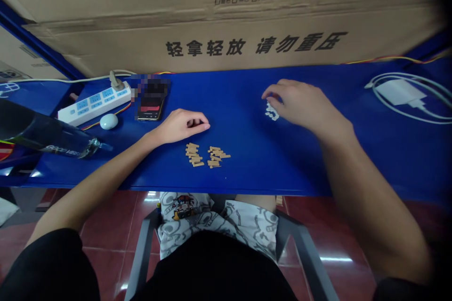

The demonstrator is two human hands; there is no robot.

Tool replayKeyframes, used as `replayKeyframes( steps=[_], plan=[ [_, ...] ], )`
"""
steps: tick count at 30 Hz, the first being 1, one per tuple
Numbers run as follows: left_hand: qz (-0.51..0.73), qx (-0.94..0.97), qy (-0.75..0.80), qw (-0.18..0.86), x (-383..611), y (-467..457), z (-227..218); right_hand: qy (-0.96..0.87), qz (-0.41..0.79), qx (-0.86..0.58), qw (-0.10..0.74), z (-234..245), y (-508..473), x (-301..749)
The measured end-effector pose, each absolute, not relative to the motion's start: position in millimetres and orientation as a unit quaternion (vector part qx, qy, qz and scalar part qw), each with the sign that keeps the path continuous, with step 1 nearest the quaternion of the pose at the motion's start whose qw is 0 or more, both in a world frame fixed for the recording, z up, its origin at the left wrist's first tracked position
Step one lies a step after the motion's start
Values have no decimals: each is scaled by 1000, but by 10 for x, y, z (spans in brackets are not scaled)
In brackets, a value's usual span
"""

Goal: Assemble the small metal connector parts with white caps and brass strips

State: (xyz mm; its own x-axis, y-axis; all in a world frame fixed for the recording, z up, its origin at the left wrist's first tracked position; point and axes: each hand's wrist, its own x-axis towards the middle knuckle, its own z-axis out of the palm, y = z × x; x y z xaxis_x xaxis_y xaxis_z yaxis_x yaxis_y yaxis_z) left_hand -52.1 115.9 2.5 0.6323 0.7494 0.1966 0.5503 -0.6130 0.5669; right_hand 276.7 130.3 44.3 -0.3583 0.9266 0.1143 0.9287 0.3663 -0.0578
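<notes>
Centrally, on a blue table (226, 91), two loose clusters of small tan pieces lie side by side near the front edge: a left cluster (194, 155) and a right cluster (216, 155), with a strip of bare blue between them. The seated person's left hand (185, 125) rests just beyond the left cluster, its fingers curled and the tips of thumb and forefinger seeming to meet; nothing can be seen between them. The right hand (294, 103) is well to the right and farther back, arched over a small group of white pieces (271, 114). Its thumb and forefinger are apart; whether they touch the pieces cannot be told. Left of the left hand are a phone (153, 99), partly pixelated, a white oval object (109, 121), a power strip (94, 103) with a plug in it and a dark bottle (45, 131) lying on its side. At the far right sits a white charger (399, 91) with a coiled cable. A large cardboard box (134, 28) printed with black characters stands behind everything.
</notes>
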Motion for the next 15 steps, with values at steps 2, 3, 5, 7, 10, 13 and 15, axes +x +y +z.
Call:
replayKeyframes(
  steps=[2, 3, 5, 7, 10, 13, 15],
  plan=[
    [209, 872, 379, 227, -456, 1280, 14, -823, -1, -565, 55, 421, 1316, 2780],
    [209, 873, 378, 226, -428, 1329, 16, -825, 1, -563, 51, 407, 1318, 2780],
    [211, 874, 374, 230, -395, 1384, 28, -834, 1, -550, 46, 379, 1309, 2773],
    [211, 878, 361, 232, -398, 1370, 48, -844, -6, -535, 46, 369, 1283, 2759],
    [201, 890, 317, 258, -439, 1269, 93, -844, -32, -534, 43, 406, 1229, 2736],
    [188, 895, 280, 291, -460, 1180, 155, -836, -40, -546, 32, 464, 1191, 2736],
    [175, 897, 263, 309, -450, 1156, 192, -834, -25, -551, 23, 481, 1182, 2756]
  ],
)
